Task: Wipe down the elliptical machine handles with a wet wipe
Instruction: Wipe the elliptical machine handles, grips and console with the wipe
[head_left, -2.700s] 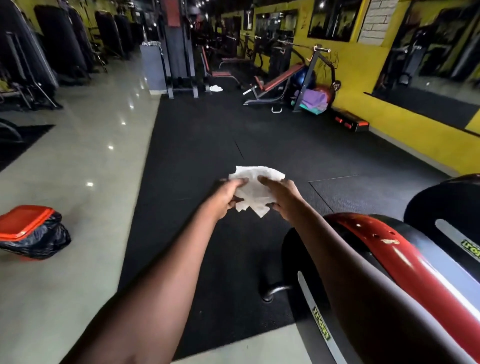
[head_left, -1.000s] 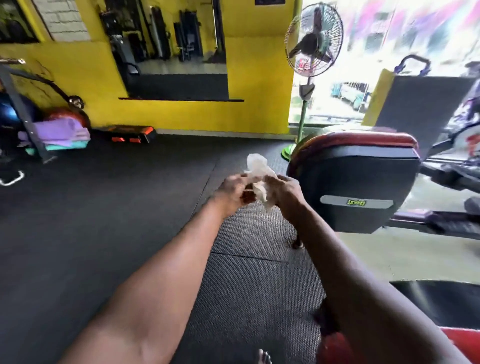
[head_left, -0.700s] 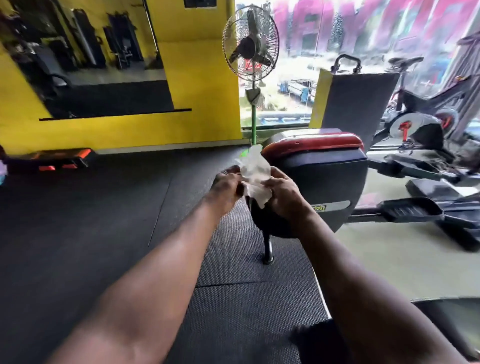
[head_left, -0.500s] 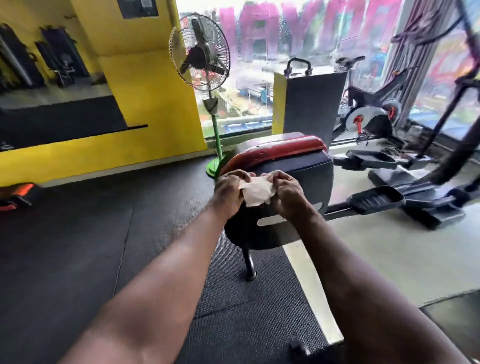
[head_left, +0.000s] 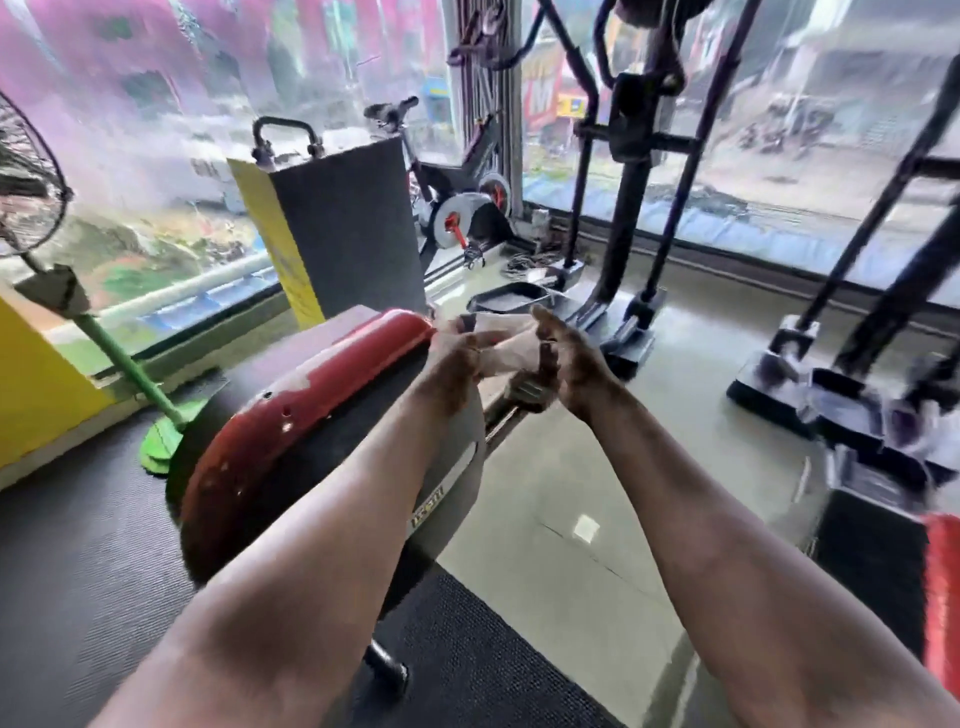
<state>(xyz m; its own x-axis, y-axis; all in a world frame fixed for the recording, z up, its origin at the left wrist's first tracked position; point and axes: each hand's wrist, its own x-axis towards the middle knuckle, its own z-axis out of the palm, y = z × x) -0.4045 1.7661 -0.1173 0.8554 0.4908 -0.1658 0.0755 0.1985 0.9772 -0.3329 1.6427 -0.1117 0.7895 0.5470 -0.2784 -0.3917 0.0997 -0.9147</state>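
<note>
Both my arms are stretched out in front, hands level with each other. Wet wipe (head_left: 506, 347) is stretched between them, pale and motion-blurred. Left hand (head_left: 457, 358) pinches its left side, fingers curled onto it. Right hand (head_left: 569, 358) holds the right edge, thumb up, fingers bent around the wipe; exact finger placement is too smeared to read.

The wipe hangs in the air, touching neither machine. It sits just past the front end of the red-and-black flywheel housing (head_left: 311, 410), which lies under my left forearm. That housing stands on a black rubber mat (head_left: 93, 571).

Elliptical upright and handle bars (head_left: 631, 156) rise ahead and slightly right of my hands, well apart from the wipe. Black foot pedal (head_left: 511, 297) sits just behind the hands in view. A second machine's frame (head_left: 883, 291) stands at far right.

Background: spin bike (head_left: 462, 208) by the window, grey-and-yellow padded box (head_left: 343, 223) left of it, green-stemmed pedestal fan (head_left: 104, 353) at far left. Floor (head_left: 571, 493) between the machines is pale and glossy. Whole frame is blurred, so fine detail is unreliable.
</note>
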